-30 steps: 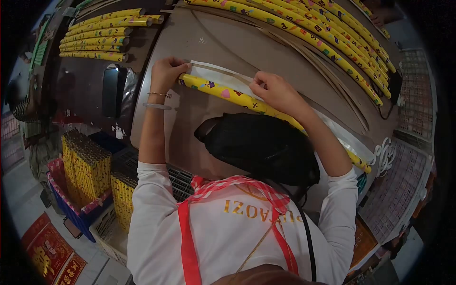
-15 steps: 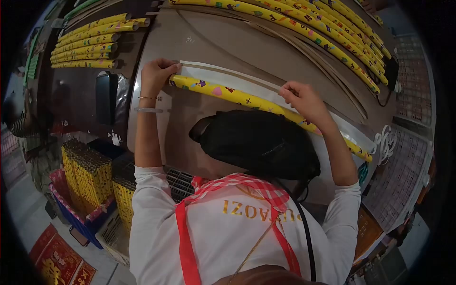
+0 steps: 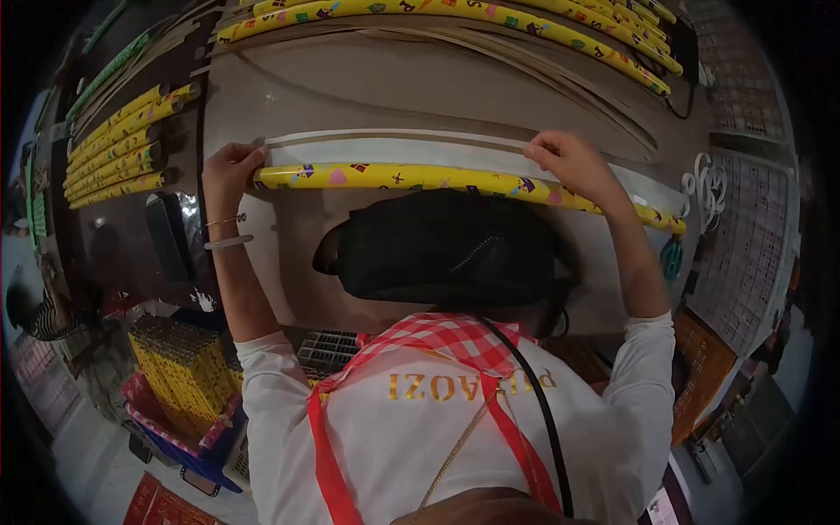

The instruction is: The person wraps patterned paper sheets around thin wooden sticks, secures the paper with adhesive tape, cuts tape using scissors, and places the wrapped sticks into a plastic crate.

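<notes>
Left hand (image 3: 233, 177) (head view): thumb and fingertips together, pinching the left end of the brown strip (image 3: 398, 137). Can't tell if the sheet's edge is caught in there too. Two bracelets (image 3: 228, 242) on that wrist.
Right hand (image 3: 573, 164): thumb and forefinger pinching the same strip farther along, other fingers curled. Forearm crosses over the yellow roll.
Brown strip: nearly straight between the two grips, along the far edge of the white sheet.
White sheet (image 3: 411, 152): under the strip, spans hand to hand, continues right past the right hand. Near side meets the yellow roll.
Yellow roll (image 3: 411, 178): flat on the table (image 3: 376, 87), just on the body side of both grips. Left end right by the left fingertips, right end out past the right forearm.
Black bag (image 3: 437, 254): between the forearms, closer to the body than the roll.
Loose strips (image 3: 534, 57): bunched on the table beyond both hands.
Long yellow rolls (image 3: 455, 10): farther out past those, side by side.
Phone (image 3: 166, 238): left of the left wrist.
White cord (image 3: 710, 188): looped, right of the right hand, by the roll's right end.
Blue bin (image 3: 206, 455): low, left of the left forearm, packed with yellow tubes (image 3: 175, 367).
</notes>
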{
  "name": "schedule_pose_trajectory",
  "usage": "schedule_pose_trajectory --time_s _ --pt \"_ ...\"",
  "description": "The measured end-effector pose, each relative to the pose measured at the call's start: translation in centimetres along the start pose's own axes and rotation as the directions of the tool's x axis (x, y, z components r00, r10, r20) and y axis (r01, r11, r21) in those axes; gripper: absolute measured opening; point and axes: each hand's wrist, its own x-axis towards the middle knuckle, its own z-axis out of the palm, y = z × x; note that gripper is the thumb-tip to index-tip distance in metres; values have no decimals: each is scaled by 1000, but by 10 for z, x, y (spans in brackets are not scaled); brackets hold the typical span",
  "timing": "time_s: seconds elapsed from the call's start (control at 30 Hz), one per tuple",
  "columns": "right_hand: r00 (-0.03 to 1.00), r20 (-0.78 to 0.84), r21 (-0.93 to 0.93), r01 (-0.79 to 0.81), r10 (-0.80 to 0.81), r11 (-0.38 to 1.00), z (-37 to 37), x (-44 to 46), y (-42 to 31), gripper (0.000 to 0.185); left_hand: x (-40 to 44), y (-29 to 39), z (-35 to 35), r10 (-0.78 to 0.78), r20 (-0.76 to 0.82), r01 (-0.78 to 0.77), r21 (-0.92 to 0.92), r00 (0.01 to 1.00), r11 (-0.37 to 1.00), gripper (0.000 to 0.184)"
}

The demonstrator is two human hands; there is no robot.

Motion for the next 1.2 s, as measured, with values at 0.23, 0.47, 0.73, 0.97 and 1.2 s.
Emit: schedule_pose_trajectory --time_s 0.23,0.47,0.73,0.97,1.2 --pt "996 -85 26 14 -12 1000 -9 -8 24 28 5 -1 -3 12 7 -13 86 1000 996 29" --pt "997 -79 21 11 -9 1000 -12 -15 29 30 2 1 -2 -19 4 19 85 1000 996 29" --pt "994 -65 -52 79 -83 995 -12 -10 34 34 0 9 -3 -7 28 5 75 1000 997 30" --pt "995 -87 -113 33 -44 993 -13 -9 35 36 3 7 -4 -8 61 3 68 998 998 31" --pt "994 -107 -120 -1 -12 993 -14 -9 30 35 4 7 -6 -26 91 23 34 996 999 31"
